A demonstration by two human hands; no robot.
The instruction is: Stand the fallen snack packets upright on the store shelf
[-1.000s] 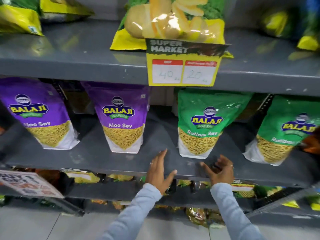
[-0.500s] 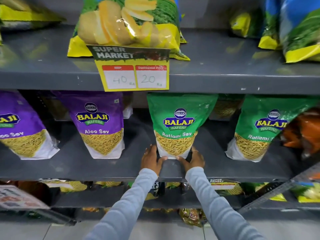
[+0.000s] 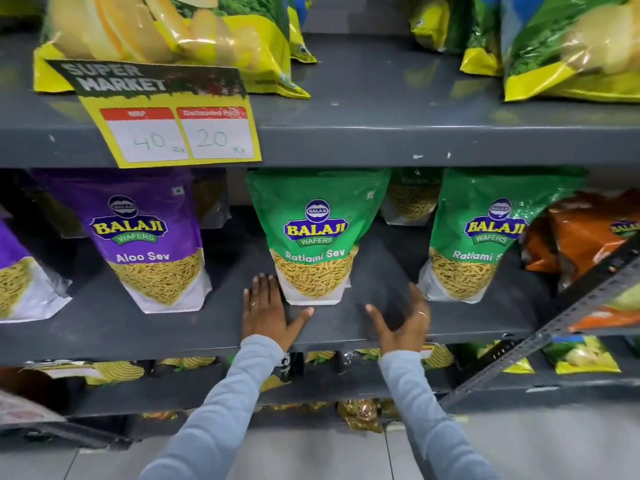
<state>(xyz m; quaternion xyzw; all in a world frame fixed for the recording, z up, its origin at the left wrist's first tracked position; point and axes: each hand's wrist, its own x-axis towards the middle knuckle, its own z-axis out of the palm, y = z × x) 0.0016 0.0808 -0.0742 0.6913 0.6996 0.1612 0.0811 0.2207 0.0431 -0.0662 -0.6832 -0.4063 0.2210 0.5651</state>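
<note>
Grey metal store shelving fills the view, with the middle shelf (image 3: 346,327) carrying a row of upright snack pouches. Near the middle of that shelf stands a green Ratlami Sev packet (image 3: 317,237), upright, its white base set a little back from the front edge. The left hand (image 3: 265,311) lies flat on the shelf just beside the packet's lower left corner, fingers spread and pointing toward the back, the thumb stretched out under the packet's base; whether the fingers touch the pouch cannot be told. The right hand (image 3: 403,320) is off to the right of the packet, clear of it, palm turned inward with fingers apart and loosely curved, holding nothing. Further toward the shelf's right end stands a second green packet (image 3: 481,237), and beyond it orange packets (image 3: 585,233). Toward the left end a purple Aloo Sev packet (image 3: 150,237) stands upright. On the front lip of the top shelf (image 3: 415,140) hangs a yellow price tag (image 3: 173,129) reading 40 and 20, below a chip bag (image 3: 166,39).
</note>
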